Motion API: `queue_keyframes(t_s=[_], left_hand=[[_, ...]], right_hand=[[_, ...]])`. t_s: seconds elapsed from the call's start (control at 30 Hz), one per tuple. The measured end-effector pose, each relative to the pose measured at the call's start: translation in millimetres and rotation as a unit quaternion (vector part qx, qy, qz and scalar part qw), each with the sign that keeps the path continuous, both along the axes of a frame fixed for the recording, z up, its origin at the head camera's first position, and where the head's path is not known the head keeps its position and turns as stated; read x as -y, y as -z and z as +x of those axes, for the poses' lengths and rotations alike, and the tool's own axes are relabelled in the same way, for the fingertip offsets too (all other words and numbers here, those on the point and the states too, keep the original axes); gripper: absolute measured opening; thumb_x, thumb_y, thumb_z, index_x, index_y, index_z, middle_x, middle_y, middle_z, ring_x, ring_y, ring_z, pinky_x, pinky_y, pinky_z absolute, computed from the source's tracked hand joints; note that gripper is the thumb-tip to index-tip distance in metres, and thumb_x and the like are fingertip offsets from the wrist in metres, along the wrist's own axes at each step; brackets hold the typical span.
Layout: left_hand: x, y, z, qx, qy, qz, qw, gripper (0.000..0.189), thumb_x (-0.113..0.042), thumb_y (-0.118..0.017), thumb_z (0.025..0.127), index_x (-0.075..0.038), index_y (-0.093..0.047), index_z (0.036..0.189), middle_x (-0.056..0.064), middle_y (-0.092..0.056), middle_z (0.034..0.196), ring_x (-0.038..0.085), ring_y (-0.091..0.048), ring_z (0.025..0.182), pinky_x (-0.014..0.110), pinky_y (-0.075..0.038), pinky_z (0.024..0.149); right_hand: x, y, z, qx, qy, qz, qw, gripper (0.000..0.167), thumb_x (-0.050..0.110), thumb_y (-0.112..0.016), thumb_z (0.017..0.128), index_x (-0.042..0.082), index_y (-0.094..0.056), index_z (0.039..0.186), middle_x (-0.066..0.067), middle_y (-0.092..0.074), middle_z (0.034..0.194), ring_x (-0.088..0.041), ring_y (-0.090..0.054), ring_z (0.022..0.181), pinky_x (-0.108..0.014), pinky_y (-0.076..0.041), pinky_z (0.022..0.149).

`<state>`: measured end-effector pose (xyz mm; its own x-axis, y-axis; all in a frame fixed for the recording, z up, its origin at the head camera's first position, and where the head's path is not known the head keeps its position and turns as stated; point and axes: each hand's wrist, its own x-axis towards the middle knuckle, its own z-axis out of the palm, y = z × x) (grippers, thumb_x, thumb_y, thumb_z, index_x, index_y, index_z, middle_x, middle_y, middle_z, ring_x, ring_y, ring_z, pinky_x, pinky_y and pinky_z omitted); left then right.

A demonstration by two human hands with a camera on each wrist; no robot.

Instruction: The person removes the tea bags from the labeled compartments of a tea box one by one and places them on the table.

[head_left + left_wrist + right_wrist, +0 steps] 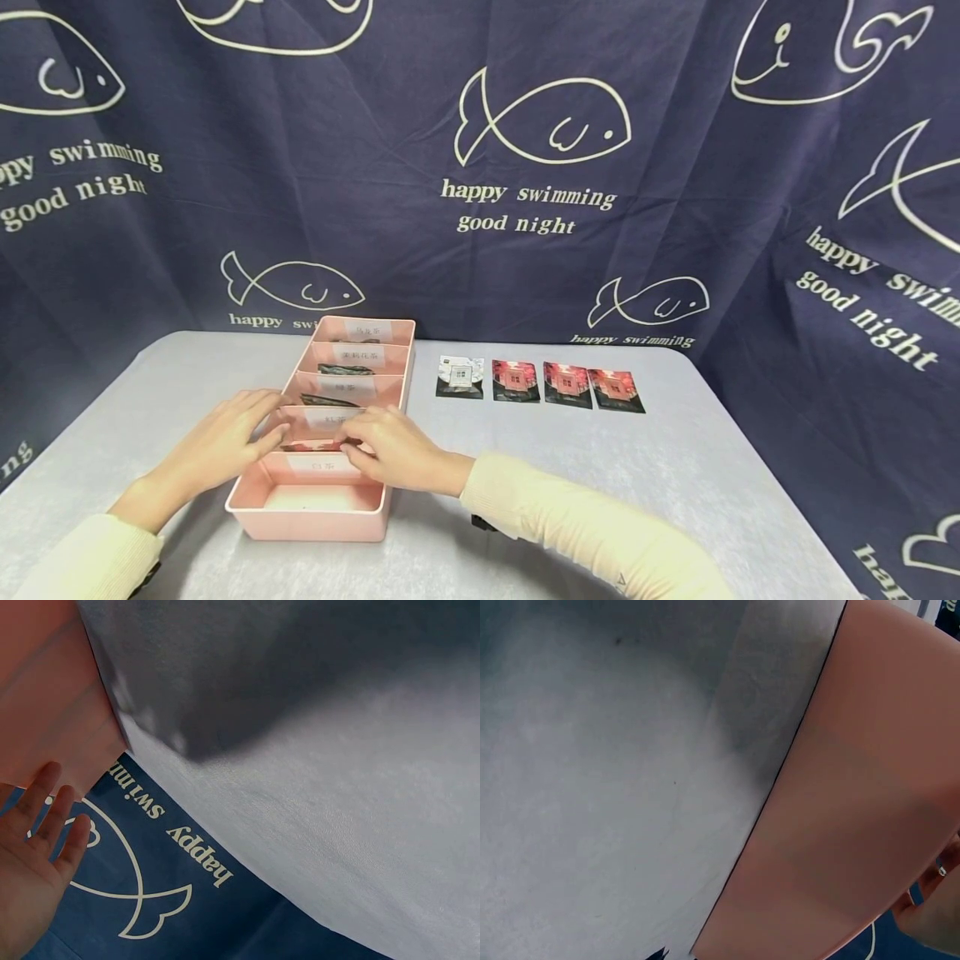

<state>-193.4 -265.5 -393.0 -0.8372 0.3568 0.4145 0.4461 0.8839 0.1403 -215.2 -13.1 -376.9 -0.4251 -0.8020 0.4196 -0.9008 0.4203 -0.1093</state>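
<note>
A long pink divided box point(311, 525) stands on the table's left half, its compartments carrying paper labels. In the second compartment from the front sits a red tea packet point(311, 447), mostly hidden below the divider. My right hand point(401, 450) reaches over the box's right side and pinches the packet's right end with curled fingers. Over the left rim lies my left hand point(225, 433), its fingers spread and its thumb close to the packet's left end. The left wrist view shows the left hand point(37, 862) with fingers extended beside the pink wall.
Dark tea packets point(345, 369) stand in the compartments farther back; the front compartment point(322, 497) shows its bare floor. Right of the box, a white-and-black packet point(460, 377) and three red packets point(516, 382) lie in a row. A navy fish-print curtain point(540, 275) hangs behind the table.
</note>
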Motion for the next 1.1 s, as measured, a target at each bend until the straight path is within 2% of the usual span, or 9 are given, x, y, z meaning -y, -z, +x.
queue_keyframes(t_s=[0.3, 0.57, 0.83, 0.97, 1.1], left_hand=[[0.5, -1.1, 0.5, 0.0, 0.003, -0.001, 1.0, 0.043, -0.029, -0.06, 0.085, 0.001, -0.056, 0.117, 0.021, -0.057, 0.117, 0.038, -0.05, 0.111, 0.054, -0.038, 0.093], [0.5, -1.6, 0.3, 0.009, 0.0, 0.001, 1.0, 0.045, -0.029, -0.06, 0.085, 0.002, -0.055, 0.117, 0.022, -0.057, 0.118, 0.04, -0.049, 0.112, 0.055, -0.037, 0.094], [0.3, -2.9, 1.9, 0.021, -0.004, -0.002, 0.9998, 0.047, -0.031, -0.059, 0.085, 0.002, -0.055, 0.119, 0.022, -0.056, 0.12, 0.04, -0.048, 0.114, 0.055, -0.036, 0.095], [0.4, -2.0, 1.3, 0.022, -0.006, -0.001, 0.9997, 0.046, -0.03, -0.059, 0.085, 0.002, -0.055, 0.118, 0.021, -0.056, 0.119, 0.04, -0.048, 0.113, 0.055, -0.037, 0.095], [-0.5, -1.7, 0.9, 0.014, -0.007, 0.0, 0.9999, 0.044, -0.029, -0.06, 0.085, 0.001, -0.056, 0.117, 0.021, -0.057, 0.118, 0.039, -0.049, 0.112, 0.054, -0.037, 0.094]], right_hand=[[0.9, 0.5, 0.4, 0.022, 0.047, -0.045, 0.9976, 0.012, 0.018, -0.058, 0.085, 0.018, -0.067, 0.093, 0.01, -0.066, 0.084, -0.003, -0.053, 0.076, -0.013, -0.036, 0.066], [-1.1, -2.2, -2.1, 0.036, 0.075, -0.074, 0.9938, 0.012, 0.019, -0.058, 0.085, 0.016, -0.067, 0.093, 0.009, -0.068, 0.085, -0.003, -0.052, 0.072, -0.011, -0.036, 0.065], [-6.9, -13.4, -6.7, 0.044, 0.07, -0.097, 0.9918, 0.012, 0.017, -0.058, 0.085, 0.015, -0.066, 0.092, 0.007, -0.068, 0.084, -0.004, -0.055, 0.074, -0.014, -0.042, 0.069], [-12.0, -24.5, -9.2, 0.045, 0.062, -0.122, 0.9896, 0.011, 0.015, -0.057, 0.084, 0.013, -0.066, 0.091, 0.005, -0.068, 0.084, -0.005, -0.058, 0.075, -0.018, -0.046, 0.072], [-18.5, -37.6, -10.9, 0.056, 0.054, -0.154, 0.9849, 0.012, 0.012, -0.056, 0.084, 0.012, -0.066, 0.091, 0.003, -0.067, 0.081, -0.007, -0.059, 0.073, -0.016, -0.045, 0.07]])
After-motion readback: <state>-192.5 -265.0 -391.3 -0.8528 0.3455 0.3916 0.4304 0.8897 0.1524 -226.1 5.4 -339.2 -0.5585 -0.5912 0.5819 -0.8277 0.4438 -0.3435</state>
